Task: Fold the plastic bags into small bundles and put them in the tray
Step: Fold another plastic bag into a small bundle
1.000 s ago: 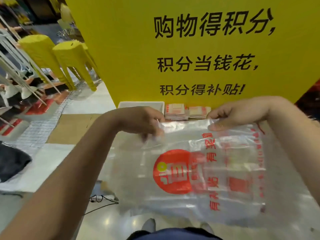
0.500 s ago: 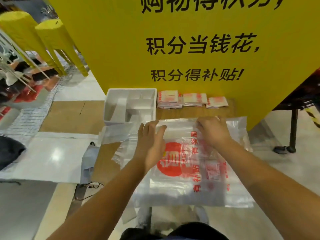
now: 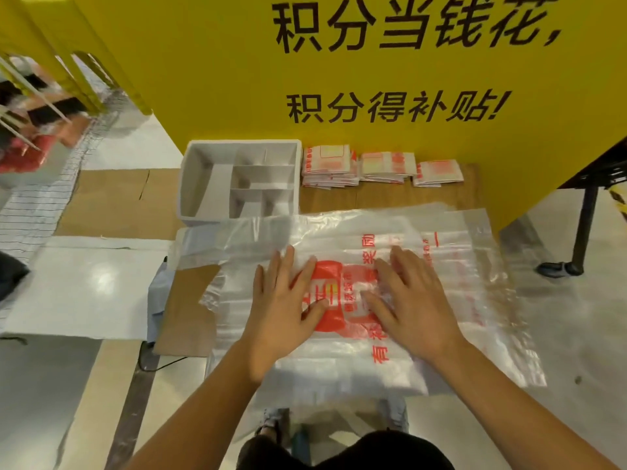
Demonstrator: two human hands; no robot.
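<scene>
A yellow sign board (image 3: 237,79) with black Chinese lettering stands upright behind the work area, closing off the far side. Its top line of characters is cut off by the frame.

In front of it is a wooden table (image 3: 383,198). A clear plastic bag (image 3: 468,283) with red print lies spread flat across most of it, likely laid out this way so the first fold comes out square.

The white divided tray (image 3: 198,184) sits at the table's far left corner, just beyond the bag's far edge. That puts it within easy reach for dropping in finished bundles.

Beside the tray, along the foot of the board, three low stacks of folded bundles (image 3: 386,166) lie on the table, not in the tray.

The left hand (image 3: 281,313) and right hand (image 3: 410,300) press palm-down on the middle of the bag, on either side of its red logo. The fingers of both are straight and slightly apart, gripping nothing. This looks like smoothing and pinning the slippery film before folding.

- **The bag:** the hands cover part of the logo and lettering. I cannot tell whether one bag or several lie in the clear layer.
- **The table:** its near edge is hidden under the film.
- **The tray:** its near wall hides part of the compartment floors, and no bundle shows inside.
- **Far left:** the background is blurred.
</scene>
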